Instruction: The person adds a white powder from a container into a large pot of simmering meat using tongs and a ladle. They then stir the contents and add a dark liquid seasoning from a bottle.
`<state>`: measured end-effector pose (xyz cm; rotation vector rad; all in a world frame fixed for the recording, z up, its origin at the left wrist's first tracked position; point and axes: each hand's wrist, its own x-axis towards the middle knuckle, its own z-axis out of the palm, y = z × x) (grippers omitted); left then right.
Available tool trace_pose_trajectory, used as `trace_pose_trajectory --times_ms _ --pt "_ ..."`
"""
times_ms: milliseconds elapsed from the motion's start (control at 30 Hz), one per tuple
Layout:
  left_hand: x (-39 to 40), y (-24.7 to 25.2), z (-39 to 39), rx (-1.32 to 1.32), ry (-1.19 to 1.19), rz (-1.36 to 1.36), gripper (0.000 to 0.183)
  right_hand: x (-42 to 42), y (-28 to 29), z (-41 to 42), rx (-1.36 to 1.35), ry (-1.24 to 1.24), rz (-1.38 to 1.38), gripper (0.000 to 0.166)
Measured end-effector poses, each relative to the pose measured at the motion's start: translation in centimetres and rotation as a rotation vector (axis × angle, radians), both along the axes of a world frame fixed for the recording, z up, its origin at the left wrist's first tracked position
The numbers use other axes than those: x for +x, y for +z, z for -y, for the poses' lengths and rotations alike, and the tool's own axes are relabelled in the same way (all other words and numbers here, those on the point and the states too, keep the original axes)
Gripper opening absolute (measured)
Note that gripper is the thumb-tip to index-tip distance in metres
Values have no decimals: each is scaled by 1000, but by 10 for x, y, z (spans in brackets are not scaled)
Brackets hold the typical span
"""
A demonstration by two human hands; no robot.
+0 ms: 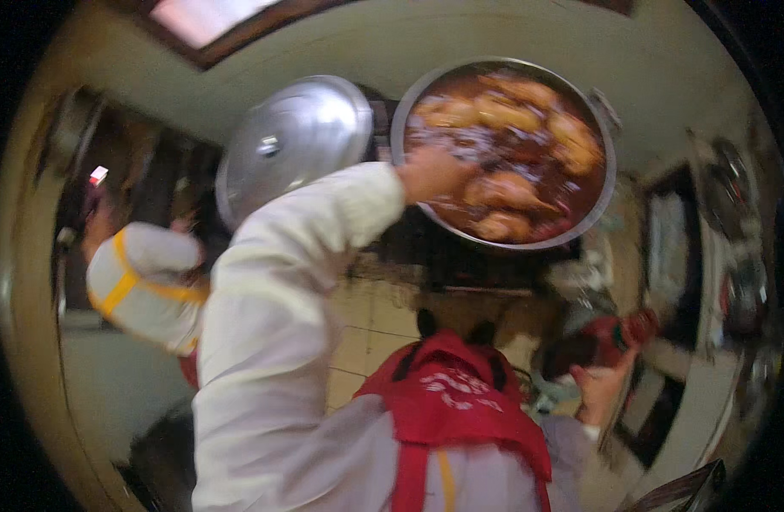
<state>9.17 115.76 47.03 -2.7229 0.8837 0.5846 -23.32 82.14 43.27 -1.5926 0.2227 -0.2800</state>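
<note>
A large round metal pot (611, 173) holds brown liquid with browned pieces of food, perhaps chicken (504, 189). My left hand (438, 174) reaches over the pot's near left side, at or just above the food; it is blurred, and its fingers and anything in them cannot be made out. A domed metal lid (296, 137) with a small knob lies left of the pot, partly behind my white left sleeve. At the lower right, my right hand (600, 384) is closed around a dark bottle (568, 355) with red parts, held low and well away from the pot.
Another person's white sleeve with yellow bands (142, 281) is close on my left. A dark stove (475, 265) is under the pot. Blurred shelving with metalware (744, 281) lines the right side. Pale floor tiles (373, 313) show below the stove.
</note>
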Motion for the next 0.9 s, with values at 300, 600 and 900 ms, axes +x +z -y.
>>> trace_pose_trajectory --times_ms 300,600,900 --pt "34 -22 -18 170 31 110 49 29 24 -28 43 3 36 115" --pt "6 34 -31 351 -86 -17 49 5 22 -23 -24 25 54 121" --pt "-31 66 -28 263 129 -176 63 -2 5 -25 160 43 77 125"
